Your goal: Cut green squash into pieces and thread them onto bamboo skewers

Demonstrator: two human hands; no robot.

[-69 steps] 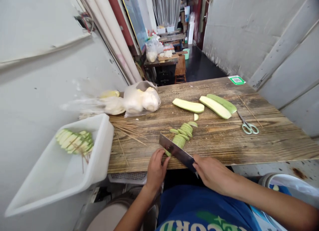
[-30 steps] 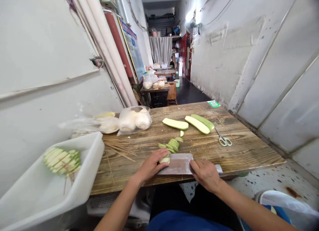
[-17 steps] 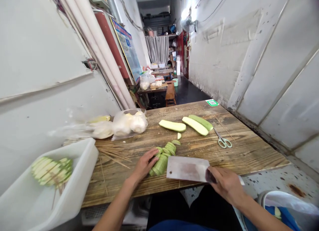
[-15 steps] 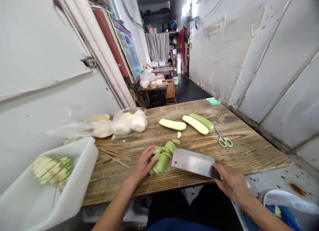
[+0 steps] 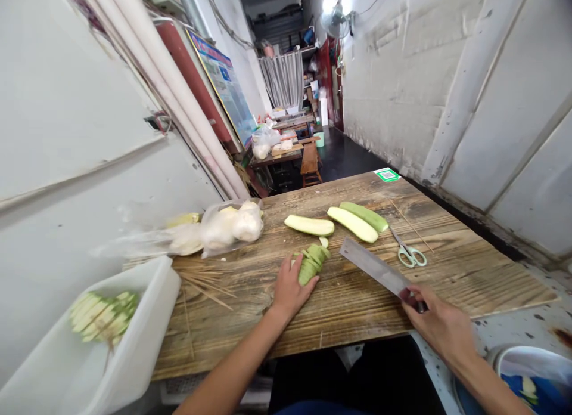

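My left hand (image 5: 292, 287) cups a pile of green zucchini slices (image 5: 311, 263), its thumb and fingers closed about the near and left sides. In my right hand (image 5: 440, 319) is the handle of a cleaver (image 5: 373, 267), whose blade points up and to the left, apart from the slices. A small pale end piece (image 5: 324, 242) lies just beyond the pile. Farther back are a zucchini half with its cut face up (image 5: 309, 225), a second such half (image 5: 353, 224) and a green-skinned piece (image 5: 364, 216).
Scissors (image 5: 412, 256) and a thin stick (image 5: 411, 225) lie on the wooden table (image 5: 250, 319) at right. Several bamboo skewers (image 5: 205, 278) and bagged pale food (image 5: 232, 227) are at left. A white bin (image 5: 147, 325) holds skewered slices (image 5: 105, 316). A lined bucket (image 5: 536, 367) stands lower right.
My left hand has pushed the zucchini slices away from me and to the right, bunching them together. The cleaver has moved right, away from the pile, and its blade has turned. The view has shifted slightly.
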